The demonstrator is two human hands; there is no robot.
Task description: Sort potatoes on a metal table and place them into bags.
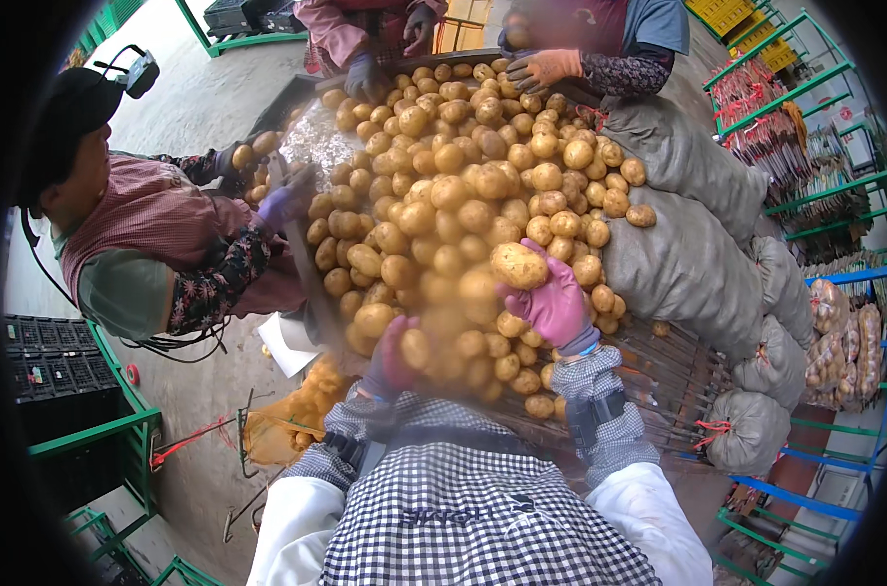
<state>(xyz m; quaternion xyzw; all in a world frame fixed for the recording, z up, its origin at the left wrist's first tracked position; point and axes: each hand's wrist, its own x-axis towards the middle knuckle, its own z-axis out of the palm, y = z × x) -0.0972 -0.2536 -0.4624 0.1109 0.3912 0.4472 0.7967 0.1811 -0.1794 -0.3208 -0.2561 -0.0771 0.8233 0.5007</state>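
Note:
My right hand (558,308), in a pink glove, grips a large oval potato (519,266) with brown speckles on its skin. This potato is raised over the right part of the potato heap (443,157). Low on the left side of the heap is my left hand (392,359), gloved in pink and grey. A smaller potato (415,348) rests in it against the palm, fingers curled beside it. A blurred smear in the middle of the view partly hides the left hand and the potatoes between both hands. The heap lies on a sorting table with a raised edge (297,249).
Grey woven sacks (681,253) lie along the right side, by a slatted surface (677,381). A co-worker (165,212) stands at left; two more, one with an orange-gloved hand (544,70), work opposite. An orange mesh bag (286,432) hangs below left, beside green metal racks (95,432).

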